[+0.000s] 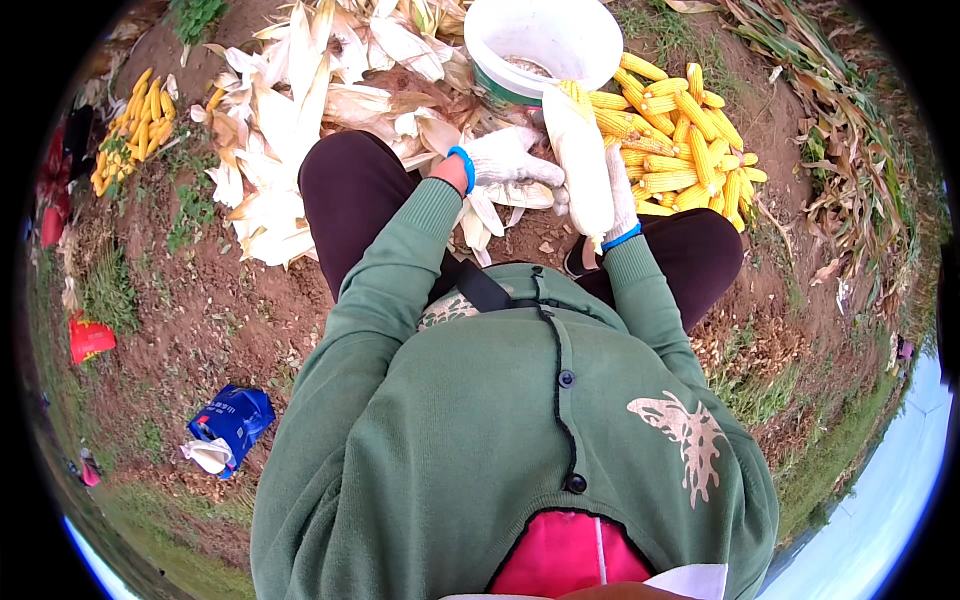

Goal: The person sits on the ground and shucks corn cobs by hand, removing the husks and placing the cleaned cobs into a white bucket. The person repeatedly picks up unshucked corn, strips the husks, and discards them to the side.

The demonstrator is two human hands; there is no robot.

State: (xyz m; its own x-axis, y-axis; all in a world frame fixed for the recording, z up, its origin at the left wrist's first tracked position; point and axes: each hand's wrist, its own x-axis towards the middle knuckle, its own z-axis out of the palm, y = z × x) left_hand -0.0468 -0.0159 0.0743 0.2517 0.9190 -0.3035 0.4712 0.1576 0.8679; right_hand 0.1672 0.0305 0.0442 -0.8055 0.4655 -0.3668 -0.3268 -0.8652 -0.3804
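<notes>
A corn ear in pale husk [585, 169] stands in front of me, with yellow kernels bared at its far tip. My right hand [619, 199], in a white knit glove with a blue cuff, grips it from the right side and from behind. Grey-white fingertips show at the ear's left edge. My left hand [510, 156], gloved the same way, is just left of the ear with thumb and fingers apart and nothing visible in it. Whether its thumb tip touches the husk is hard to tell.
Loose husks [292, 150] lie ahead and left. A white bucket [544, 19] stands beyond the ear, beside a pile of husked corn [675, 150]. Another corn pile [139, 124] lies far left. A blue bag [234, 427] and a red container [90, 339] sit left. Dry stalks [847, 157] lie right.
</notes>
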